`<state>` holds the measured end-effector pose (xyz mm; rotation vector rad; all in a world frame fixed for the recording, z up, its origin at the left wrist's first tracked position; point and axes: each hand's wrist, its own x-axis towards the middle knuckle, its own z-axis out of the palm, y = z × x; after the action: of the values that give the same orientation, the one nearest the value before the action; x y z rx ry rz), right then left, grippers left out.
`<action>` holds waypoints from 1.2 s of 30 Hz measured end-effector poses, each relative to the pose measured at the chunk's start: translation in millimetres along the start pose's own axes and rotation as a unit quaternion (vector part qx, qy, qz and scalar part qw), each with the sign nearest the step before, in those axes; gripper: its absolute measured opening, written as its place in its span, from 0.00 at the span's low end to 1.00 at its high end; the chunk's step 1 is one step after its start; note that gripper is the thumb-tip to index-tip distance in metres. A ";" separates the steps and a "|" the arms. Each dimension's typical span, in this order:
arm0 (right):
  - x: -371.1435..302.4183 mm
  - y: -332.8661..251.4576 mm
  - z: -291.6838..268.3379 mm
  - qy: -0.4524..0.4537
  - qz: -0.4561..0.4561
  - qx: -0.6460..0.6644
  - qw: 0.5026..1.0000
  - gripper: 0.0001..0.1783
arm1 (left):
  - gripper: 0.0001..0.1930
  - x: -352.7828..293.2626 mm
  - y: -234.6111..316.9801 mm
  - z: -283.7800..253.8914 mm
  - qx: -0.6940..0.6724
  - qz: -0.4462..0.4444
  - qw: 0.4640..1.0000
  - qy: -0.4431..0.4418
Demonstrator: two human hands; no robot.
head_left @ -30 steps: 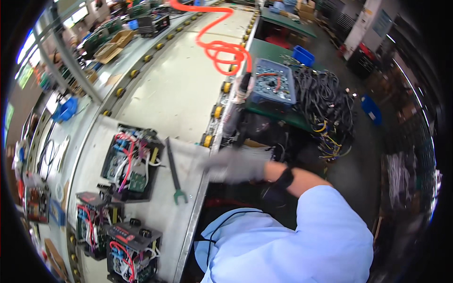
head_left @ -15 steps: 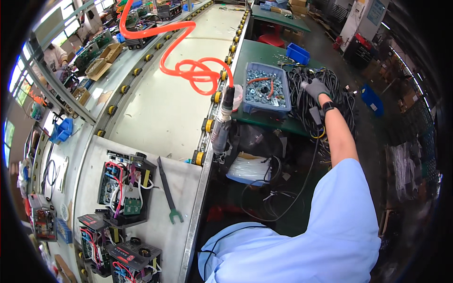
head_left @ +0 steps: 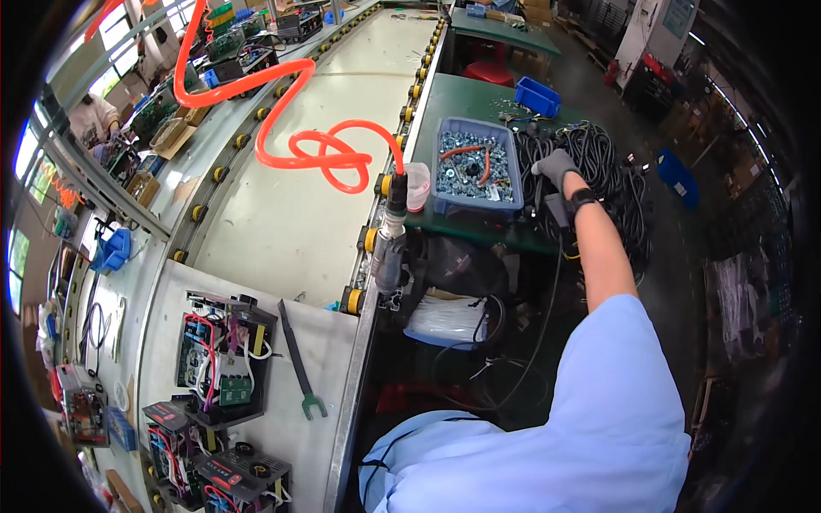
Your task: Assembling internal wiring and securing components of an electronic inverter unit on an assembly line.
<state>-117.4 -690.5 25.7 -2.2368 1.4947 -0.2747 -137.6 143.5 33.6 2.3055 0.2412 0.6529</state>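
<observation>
Right hand: my gloved right hand (head_left: 556,165) is stretched out to the far right, resting on the heap of black cables (head_left: 603,175); the fingers curl down into the heap, but I cannot tell whether they actually pinch a cable.
Left hand: I cannot see it anywhere in this view.
Black cables: a tangled pile on the green side table (head_left: 462,98), just right of the blue bin (head_left: 475,162), spilling toward the table's right edge.
Blue bin: full of small silver screws and nuts, with an orange loop lying on top; it sits touching the cable heap's left side.
Air screwdriver: the grey tool (head_left: 391,244) hangs upright at the conveyor's edge, fed by the coiled orange hose (head_left: 321,154) that arcs over the belt.
Plastic cup: a clear pinkish cup (head_left: 417,185) stands between the hose end and the blue bin.
Near bench: 1 open-end wrench (head_left: 299,363) lies on the white board, right of a wired control unit (head_left: 218,359); more such units sit below it.
Sleeve: my light blue sleeve (head_left: 616,410) fills the lower right.
</observation>
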 end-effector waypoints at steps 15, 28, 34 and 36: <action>-263.4 -20.9 -112.7 -0.026 -0.303 0.543 0.782 0.22 | 0.37 -55.4 236.1 100.1 -0.452 0.027 0.696 -0.558; -271.2 -41.6 -39.4 -0.159 -0.601 0.219 0.752 0.13 | 0.23 -97.7 260.2 130.5 -0.568 -0.332 0.492 -0.570; -84.3 -34.5 -26.5 0.092 -0.104 -0.247 0.959 0.33 | 0.21 -92.6 250.9 129.1 -0.600 -0.347 0.437 -0.574; -61.4 -32.1 -8.5 0.035 -0.027 -0.282 0.958 0.38 | 0.20 -95.5 250.1 133.8 -0.596 -0.354 0.429 -0.579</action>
<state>-118.6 -626.0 52.4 -2.7309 1.7119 0.0750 -153.3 -150.6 86.7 0.5999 -0.0045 -1.0191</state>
